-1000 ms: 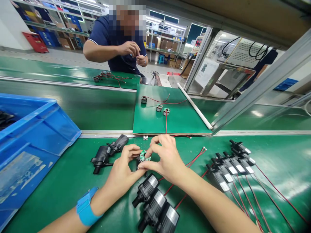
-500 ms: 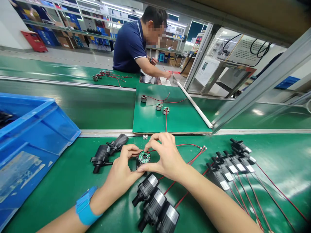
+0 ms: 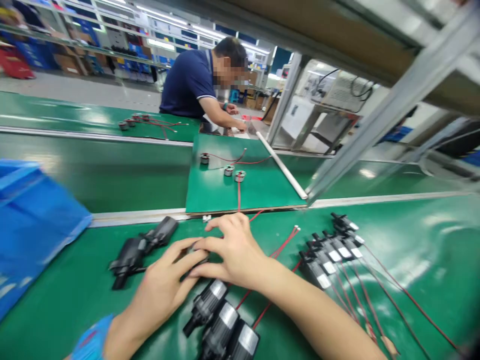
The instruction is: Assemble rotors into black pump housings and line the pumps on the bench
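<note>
My left hand (image 3: 161, 280) is wrapped round a small dark pump body (image 3: 199, 254) above the green bench. The thumb and fingers of my right hand (image 3: 240, 257) close on the same pump body from the right, hiding most of its top. Just below the hands lie three black pumps (image 3: 225, 320) with silver labels and red wires. Two black pumps (image 3: 129, 255) without visible labels rest left of my left hand. Red leads with white plugs (image 3: 296, 229) run out to the right of my right hand.
A blue bin (image 3: 37, 225) stands at the left. Several labelled pumps (image 3: 333, 252) lie in a row at right. Round wired motor parts (image 3: 240, 176) sit on a green board (image 3: 213, 195) bridging the channel. A co-worker (image 3: 187, 82) leans over the far side. A metal post (image 3: 375, 115) slants at right.
The view has shifted, moving the scene left. The ring-shaped green circuit board that showed between my hands is now covered by fingers. The co-worker's hands have come closer together.
</note>
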Demonstrator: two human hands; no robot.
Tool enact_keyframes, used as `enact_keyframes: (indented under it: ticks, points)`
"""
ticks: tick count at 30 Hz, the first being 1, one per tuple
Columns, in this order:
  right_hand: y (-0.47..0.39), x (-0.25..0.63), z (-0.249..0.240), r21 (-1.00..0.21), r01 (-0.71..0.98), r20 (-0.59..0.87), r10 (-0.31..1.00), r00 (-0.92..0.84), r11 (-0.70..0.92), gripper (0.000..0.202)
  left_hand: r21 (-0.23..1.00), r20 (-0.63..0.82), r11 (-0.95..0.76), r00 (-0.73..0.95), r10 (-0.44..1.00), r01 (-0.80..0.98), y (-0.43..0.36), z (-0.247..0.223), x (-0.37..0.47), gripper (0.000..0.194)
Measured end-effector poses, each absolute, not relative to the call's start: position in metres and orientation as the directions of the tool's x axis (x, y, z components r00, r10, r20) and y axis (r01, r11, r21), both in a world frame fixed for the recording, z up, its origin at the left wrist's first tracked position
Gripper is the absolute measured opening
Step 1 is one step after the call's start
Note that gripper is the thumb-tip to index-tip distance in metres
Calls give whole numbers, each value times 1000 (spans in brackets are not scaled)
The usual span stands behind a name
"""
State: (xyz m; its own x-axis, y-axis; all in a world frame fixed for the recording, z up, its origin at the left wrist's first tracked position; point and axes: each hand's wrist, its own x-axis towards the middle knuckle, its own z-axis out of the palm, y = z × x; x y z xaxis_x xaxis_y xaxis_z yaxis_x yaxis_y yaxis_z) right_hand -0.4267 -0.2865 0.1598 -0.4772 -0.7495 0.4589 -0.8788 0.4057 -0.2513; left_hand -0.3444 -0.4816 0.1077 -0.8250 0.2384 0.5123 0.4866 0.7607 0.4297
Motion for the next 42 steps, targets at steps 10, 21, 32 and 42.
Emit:
enact_keyframes:
  ticks: [10, 21, 32, 42]
  points:
    - [-287, -433, 158, -476, -786, 213, -815, -539, 395, 32, 559, 232, 725, -916, 329, 402, -481, 122, -350, 26]
    - [-276, -450, 146, -723, -627, -42, -924, -379, 290, 27, -34, 433, 997, -899, 71, 63, -520, 131, -370, 42]
    - [-279, -579, 162, -494, -346, 300, -218, -929, 797, 50, 704, 284, 699, -953, -111, 128, -508, 133, -367, 48]
    - [-278, -599, 151, -480, -377, 272, -274, -923, 792, 34, 979, -204, -35, -957, -205, -201, -488, 129, -365, 53]
